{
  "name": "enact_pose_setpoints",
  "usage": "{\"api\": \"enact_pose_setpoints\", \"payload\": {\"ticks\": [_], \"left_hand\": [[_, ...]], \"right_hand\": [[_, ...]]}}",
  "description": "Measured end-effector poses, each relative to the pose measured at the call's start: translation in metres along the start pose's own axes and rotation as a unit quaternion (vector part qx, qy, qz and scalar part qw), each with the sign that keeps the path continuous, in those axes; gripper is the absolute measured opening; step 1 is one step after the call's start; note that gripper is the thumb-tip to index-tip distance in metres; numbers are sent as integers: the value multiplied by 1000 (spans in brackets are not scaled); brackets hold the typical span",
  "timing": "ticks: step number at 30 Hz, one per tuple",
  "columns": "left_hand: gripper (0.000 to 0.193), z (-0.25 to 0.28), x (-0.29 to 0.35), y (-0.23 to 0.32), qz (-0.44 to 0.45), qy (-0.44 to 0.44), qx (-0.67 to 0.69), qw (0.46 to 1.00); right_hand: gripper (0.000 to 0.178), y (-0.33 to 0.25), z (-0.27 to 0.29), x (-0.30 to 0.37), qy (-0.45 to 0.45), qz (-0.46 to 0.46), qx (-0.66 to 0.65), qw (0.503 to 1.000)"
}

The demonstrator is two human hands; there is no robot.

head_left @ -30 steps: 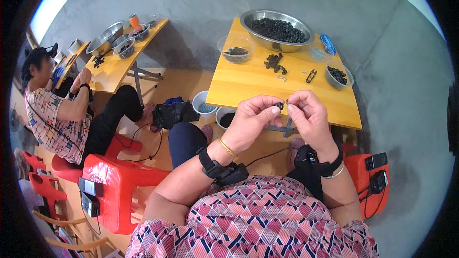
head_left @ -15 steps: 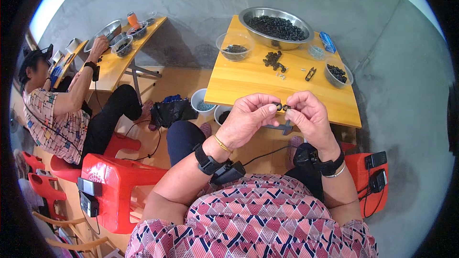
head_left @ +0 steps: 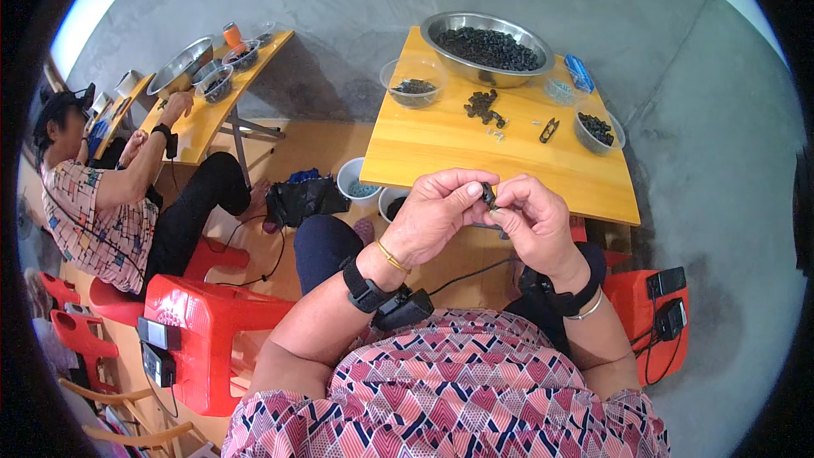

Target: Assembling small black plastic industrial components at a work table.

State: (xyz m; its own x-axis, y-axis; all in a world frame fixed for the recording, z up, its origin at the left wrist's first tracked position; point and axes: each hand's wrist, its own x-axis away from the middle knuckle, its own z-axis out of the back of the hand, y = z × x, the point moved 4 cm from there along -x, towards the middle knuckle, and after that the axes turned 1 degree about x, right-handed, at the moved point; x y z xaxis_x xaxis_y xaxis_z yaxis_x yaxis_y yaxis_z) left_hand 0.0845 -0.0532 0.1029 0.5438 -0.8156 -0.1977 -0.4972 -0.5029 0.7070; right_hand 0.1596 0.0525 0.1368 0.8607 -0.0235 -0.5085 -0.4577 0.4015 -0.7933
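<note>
A small black plastic part [head_left: 488, 194] is pinched between the thumb and forefinger of my left hand [head_left: 432, 210], just off the near edge of the table. My right hand [head_left: 538, 225] meets it from the other side, its thumb and fingertips closed at the part's lower end. Fingers partly cover the part, so whether it is one piece or two joined cannot be told. Beyond my hands lie a loose heap of similar black parts [head_left: 482, 105], a few small clear pieces [head_left: 498, 135] and small black thread snips [head_left: 549, 130].
The yellow table [head_left: 424, 148] carries a steel basin [head_left: 534, 76] of black parts, a clear bowl [head_left: 415, 98], a tub [head_left: 598, 147] and a blue packet [head_left: 579, 74]. White buckets [head_left: 350, 171] stand below. At left, a person [head_left: 102, 187] works at another table [head_left: 199, 123]. Red stools [head_left: 199, 322] flank me.
My hands have come closer together. The right moved left and down, and the black part tilted from level to steep. The person at left drew a hand back from the basin.
</note>
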Motion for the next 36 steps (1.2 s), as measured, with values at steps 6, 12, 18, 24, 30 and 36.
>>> {"api": "enact_pose_setpoints", "payload": {"ticks": [6,12,18,24,30,36], "left_hand": [[25,-4,-1,-4,0,24,-26,999],[30,-5,-1,-1,-11,17,-43,999],[22,-6,2,-3,21,13,-11,1000],[15,3,4,-4,53,14,-69,996],[17,5,3,-8,88,26,-44,995],[16,6,1,-19,67,55,21,996]], "right_hand": [[23,0,0,0,28,-28,-1,999],[36,-16,1,-7,-70,11,132,989],[35,-9,6,-3,-42,13,74,996],[36,-13,5,-3,-56,31,139,988],[37,-15,0,-2,-56,30,172,983],[35,-16,-5,1,21,46,190,981]]}}
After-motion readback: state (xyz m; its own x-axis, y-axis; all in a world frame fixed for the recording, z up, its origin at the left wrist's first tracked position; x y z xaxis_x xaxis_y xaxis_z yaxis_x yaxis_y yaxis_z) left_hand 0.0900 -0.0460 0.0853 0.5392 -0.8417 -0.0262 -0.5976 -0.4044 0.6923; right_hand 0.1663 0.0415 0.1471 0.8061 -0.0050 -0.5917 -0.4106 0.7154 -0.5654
